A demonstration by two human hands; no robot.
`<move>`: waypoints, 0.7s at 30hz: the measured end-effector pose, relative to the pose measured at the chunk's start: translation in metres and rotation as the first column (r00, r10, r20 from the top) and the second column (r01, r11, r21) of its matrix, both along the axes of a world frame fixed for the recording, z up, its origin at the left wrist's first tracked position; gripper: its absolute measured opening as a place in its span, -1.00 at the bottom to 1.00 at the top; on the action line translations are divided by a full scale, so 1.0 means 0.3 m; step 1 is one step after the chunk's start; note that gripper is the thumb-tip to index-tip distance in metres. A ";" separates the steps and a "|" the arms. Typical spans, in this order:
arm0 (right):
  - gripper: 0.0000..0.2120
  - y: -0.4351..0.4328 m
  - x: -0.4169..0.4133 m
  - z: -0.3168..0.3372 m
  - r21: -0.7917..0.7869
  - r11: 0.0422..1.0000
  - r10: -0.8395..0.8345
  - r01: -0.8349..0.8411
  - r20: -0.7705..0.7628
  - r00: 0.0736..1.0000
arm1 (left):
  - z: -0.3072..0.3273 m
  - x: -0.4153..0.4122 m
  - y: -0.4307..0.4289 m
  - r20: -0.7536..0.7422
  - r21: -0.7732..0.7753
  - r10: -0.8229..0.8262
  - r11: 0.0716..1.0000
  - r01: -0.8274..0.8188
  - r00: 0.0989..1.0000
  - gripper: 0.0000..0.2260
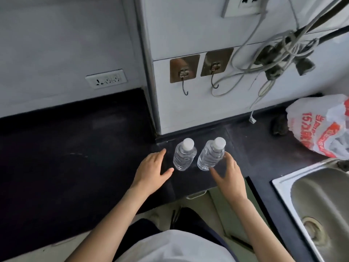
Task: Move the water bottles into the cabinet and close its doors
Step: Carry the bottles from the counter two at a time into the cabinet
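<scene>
Finds left hand (153, 170) open, fingers straight and spread, palm down over the black worktop (75, 148), at 9 o'clock of the left bottle (184, 157). Shows a narrow gap between thumb and bottle. Finds right hand (227, 173) open too, fingers apart and loosely bent, at 4 o'clock of the right bottle (209, 157). Puts forefinger tip at the bottle's side and thumb near its base; cannot tell whether either touches. Sees nothing gripped in either hand.

Records both bottles as clear, white-capped, standing on the worktop, near each other but apart, at 12 o'clock of the hands and just in front of a white wall panel (188, 110). Notes right bottle appearing to lean toward 1 o'clock.

Further out, logs:
- two hooks (184, 72) on metal plates on the panel, 12 o'clock of the bottles;
- tangle of cables (273, 53) and plugs at 1 o'clock;
- printed plastic bag (321, 125) on the worktop at 2 o'clock;
- steel sink (311, 186) at 4 o'clock;
- wall socket (106, 78) at 10 o'clock;
- pale handle (195, 195) under the worktop edge, 6 o'clock of the bottles.
</scene>
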State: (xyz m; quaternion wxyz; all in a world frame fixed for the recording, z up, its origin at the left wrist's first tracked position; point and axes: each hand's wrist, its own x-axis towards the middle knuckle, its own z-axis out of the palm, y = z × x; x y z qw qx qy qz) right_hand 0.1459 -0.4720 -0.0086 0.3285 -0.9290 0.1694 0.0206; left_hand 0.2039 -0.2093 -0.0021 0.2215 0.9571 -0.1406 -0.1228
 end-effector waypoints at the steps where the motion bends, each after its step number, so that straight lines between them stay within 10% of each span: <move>1: -0.33 -0.016 0.024 -0.001 0.068 0.998 0.001 -0.001 0.003 1.000 | 0.000 0.010 -0.028 -0.038 -0.024 0.031 0.999 -0.032 0.999 -0.29; 8: -0.45 -0.063 0.145 -0.051 0.390 0.920 0.088 -0.040 -0.105 0.991 | -0.049 0.026 -0.179 -0.338 -0.325 0.280 0.861 -0.391 0.898 -0.23; 21: -0.53 -0.019 0.197 -0.016 0.445 0.884 0.218 -0.145 -0.116 0.969 | -0.056 -0.071 -0.175 -0.445 -0.488 0.485 0.573 -0.658 0.753 -0.53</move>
